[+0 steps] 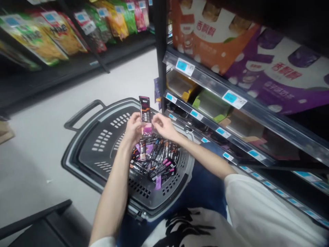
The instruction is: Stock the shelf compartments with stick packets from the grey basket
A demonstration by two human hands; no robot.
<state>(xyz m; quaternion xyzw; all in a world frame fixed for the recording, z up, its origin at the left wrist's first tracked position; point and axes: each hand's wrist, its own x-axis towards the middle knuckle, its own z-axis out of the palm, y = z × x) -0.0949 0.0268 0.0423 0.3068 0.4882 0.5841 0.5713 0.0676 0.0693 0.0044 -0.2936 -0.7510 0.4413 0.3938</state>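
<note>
A dark grey shopping basket [95, 151] lies on the floor in front of my knees. Inside it is a heap of several thin black and pink snack sticks [154, 157]. My left hand [134, 128] is closed around one stick [144, 109] and holds it upright above the heap. Just to its right, my right hand [163, 125] has its fingers curled and touches the lower end of the same stick.
A dark shelf unit [231, 99] with blue price tags and open display boxes stands on the right. Orange and purple cartons [257, 51] fill its upper shelf. Across the pale floor [38, 147], another shelf holds hanging snack bags [51, 31]. A black object [33, 226] sits at bottom left.
</note>
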